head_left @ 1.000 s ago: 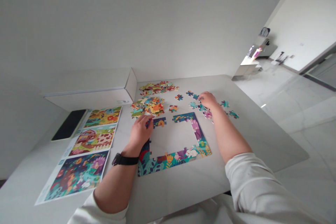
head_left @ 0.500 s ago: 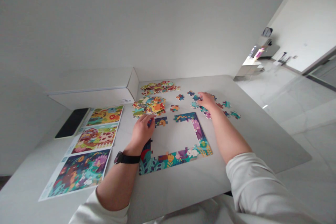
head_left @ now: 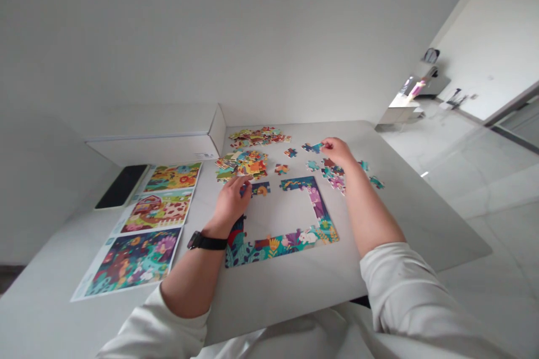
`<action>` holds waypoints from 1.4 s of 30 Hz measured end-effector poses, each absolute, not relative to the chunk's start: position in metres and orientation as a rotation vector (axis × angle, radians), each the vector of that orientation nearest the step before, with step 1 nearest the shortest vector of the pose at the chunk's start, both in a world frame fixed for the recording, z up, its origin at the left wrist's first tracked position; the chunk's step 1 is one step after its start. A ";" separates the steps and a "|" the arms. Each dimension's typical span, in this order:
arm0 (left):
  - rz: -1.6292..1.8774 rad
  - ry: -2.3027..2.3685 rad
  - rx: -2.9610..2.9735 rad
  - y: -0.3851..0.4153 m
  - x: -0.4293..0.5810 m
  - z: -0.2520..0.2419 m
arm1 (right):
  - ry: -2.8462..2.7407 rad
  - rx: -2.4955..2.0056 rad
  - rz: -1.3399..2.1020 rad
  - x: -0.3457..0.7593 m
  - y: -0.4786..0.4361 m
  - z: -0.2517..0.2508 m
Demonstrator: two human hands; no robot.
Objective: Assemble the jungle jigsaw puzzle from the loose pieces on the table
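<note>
Right hand (head_left: 339,152) pinching a teal jigsaw piece (head_left: 312,147), beside loose pieces (head_left: 334,176) on the desk (head_left: 273,303). Left hand (head_left: 229,202) curled at a navy puzzle section (head_left: 260,188), just below a heaped pile of pieces (head_left: 242,165); grip impossible to tell. Part-built puzzle border (head_left: 280,247) directly ahead.
</note>
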State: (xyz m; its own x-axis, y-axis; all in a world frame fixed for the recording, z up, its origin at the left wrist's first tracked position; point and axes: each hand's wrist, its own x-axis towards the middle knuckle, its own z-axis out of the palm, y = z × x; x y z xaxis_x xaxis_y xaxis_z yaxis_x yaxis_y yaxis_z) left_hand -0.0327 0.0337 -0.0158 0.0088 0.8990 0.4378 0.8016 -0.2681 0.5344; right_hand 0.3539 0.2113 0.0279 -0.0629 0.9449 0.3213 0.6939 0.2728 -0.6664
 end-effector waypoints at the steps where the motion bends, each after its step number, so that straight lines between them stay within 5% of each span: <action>1: 1.109 1.811 2.127 0.034 -0.033 -0.016 | -1.764 -1.413 0.442 0.355 0.208 0.037; 10: 1.183 1.678 2.181 0.035 -0.027 -0.016 | -1.507 -1.010 0.622 0.328 0.140 0.098; 20: 1.176 1.459 2.206 0.029 -0.016 -0.010 | -1.758 -1.078 1.131 0.246 0.100 0.005; 28: 1.323 1.265 1.642 0.030 0.003 -0.016 | -1.901 -0.996 1.204 0.236 0.096 -0.017; 42: 1.411 1.153 1.195 0.041 0.000 -0.022 | -2.355 -0.774 0.221 0.229 0.060 0.014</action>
